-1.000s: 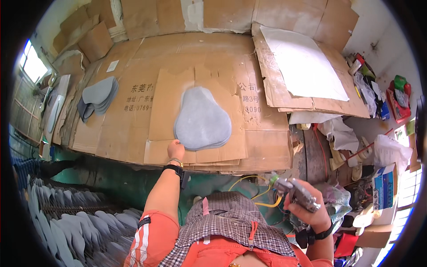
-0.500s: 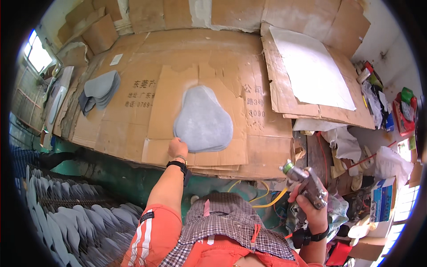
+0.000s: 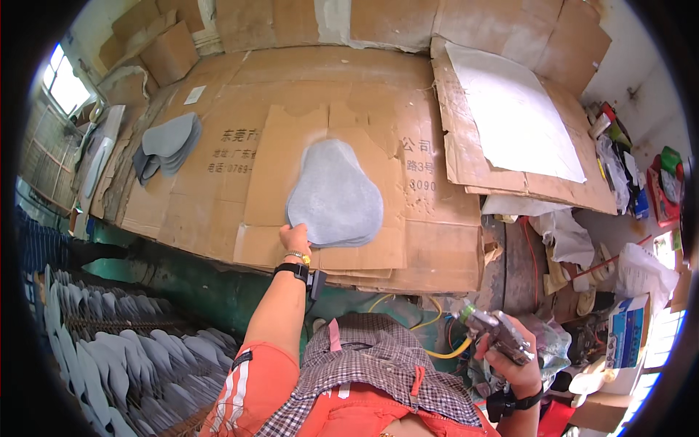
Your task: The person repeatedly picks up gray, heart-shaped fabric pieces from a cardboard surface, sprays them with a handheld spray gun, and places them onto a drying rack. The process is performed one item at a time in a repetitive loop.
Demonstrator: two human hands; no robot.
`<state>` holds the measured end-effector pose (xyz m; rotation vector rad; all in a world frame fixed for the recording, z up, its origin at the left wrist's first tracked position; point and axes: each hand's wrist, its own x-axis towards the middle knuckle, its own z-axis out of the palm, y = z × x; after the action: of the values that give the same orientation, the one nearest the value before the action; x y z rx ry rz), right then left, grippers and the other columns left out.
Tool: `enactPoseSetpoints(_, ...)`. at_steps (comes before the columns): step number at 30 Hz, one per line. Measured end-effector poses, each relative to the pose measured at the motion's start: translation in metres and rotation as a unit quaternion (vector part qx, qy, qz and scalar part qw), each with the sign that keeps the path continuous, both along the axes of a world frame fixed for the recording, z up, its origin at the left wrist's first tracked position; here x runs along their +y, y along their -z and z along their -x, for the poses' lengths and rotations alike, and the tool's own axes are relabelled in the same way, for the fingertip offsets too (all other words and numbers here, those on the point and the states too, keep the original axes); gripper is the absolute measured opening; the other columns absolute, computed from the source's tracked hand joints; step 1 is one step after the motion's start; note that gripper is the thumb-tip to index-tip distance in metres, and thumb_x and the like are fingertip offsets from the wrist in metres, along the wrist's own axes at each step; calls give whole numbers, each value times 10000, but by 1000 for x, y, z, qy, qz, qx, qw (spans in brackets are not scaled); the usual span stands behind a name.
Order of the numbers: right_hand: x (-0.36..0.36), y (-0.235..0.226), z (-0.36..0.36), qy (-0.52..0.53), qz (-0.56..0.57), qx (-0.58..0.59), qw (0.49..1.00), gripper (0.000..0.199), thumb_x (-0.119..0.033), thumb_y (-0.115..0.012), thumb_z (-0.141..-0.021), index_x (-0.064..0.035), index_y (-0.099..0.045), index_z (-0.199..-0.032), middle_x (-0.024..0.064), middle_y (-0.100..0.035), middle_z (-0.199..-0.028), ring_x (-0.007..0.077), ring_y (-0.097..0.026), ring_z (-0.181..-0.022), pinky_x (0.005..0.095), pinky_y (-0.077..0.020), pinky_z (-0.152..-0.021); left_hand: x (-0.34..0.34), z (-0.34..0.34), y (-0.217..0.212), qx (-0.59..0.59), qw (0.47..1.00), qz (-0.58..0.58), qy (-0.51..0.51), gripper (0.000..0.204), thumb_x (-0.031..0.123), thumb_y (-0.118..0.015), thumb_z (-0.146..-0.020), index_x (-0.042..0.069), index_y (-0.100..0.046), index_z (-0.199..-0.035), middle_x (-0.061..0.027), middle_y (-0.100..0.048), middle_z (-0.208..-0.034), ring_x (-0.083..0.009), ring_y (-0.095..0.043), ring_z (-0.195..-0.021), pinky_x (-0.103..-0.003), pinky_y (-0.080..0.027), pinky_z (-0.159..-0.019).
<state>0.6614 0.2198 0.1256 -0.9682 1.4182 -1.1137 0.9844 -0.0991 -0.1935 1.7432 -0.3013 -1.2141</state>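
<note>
The counter (image 3: 218,211) is covered with overlapping sheets of flattened brown cardboard, and more cardboard leans up along the wall (image 3: 291,18) behind it. A white sheet (image 3: 510,116) lies on a cardboard panel at the counter's right end. Left of the counter a window (image 3: 65,84) lets in bright daylight. Below the counter's front edge runs a green frame (image 3: 189,280), and a rack (image 3: 109,364) of grey pieces stands lower left of it. Right of the counter sits a clutter of bags and boxes (image 3: 626,240).
</note>
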Motion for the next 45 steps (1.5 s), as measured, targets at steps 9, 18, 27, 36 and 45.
enactPoseSetpoints(9,-13,8,-7,-4,47,29,998,619,-133,-722,-758,34,-426,-1275,79,-614,-820,145,-586,-774,273,-468,-708,-42,-4,-165,343,896,276,57,151,-17,-542,-711,82,-535,-826,-45,-591,-786,-184,-556,-686,-395,-496,-632)
enactPoseSetpoints(18,-6,1,-10,4,39,20,999,610,-138,-721,-753,40,-441,-1265,82,-612,-802,142,-598,-725,272,-488,-671,48,-125,-294,294,831,468,-71,126,-49,-542,-778,-11,-569,-894,-111,-631,-887,-256,-613,-867,-415,-509,-847)
enactPoseSetpoints(27,18,-13,-8,-40,-10,0,999,608,-107,-721,-741,42,-447,-1264,88,-607,-819,148,-594,-731,283,-488,-676,132,-212,-240,223,831,454,-231,178,-127,-458,-780,-91,-475,-954,-189,-568,-986,-325,-580,-955,-439,-506,-911)
enactPoseSetpoints(36,-24,7,-48,-10,92,37,995,594,-156,-688,-793,23,-419,-1292,67,-600,-821,134,-584,-720,268,-480,-665,162,-201,-231,213,836,444,-243,216,-92,-479,-799,-55,-468,-1012,-168,-568,-1009,-278,-577,-943,-409,-513,-882)
enactPoseSetpoints(45,7,-5,-30,44,47,88,994,612,-180,-708,-780,33,-426,-1280,60,-592,-786,132,-580,-706,262,-479,-674,180,-206,-222,229,838,433,-239,162,-86,-472,-804,-58,-500,-961,-156,-595,-963,-267,-594,-906,-401,-515,-876)
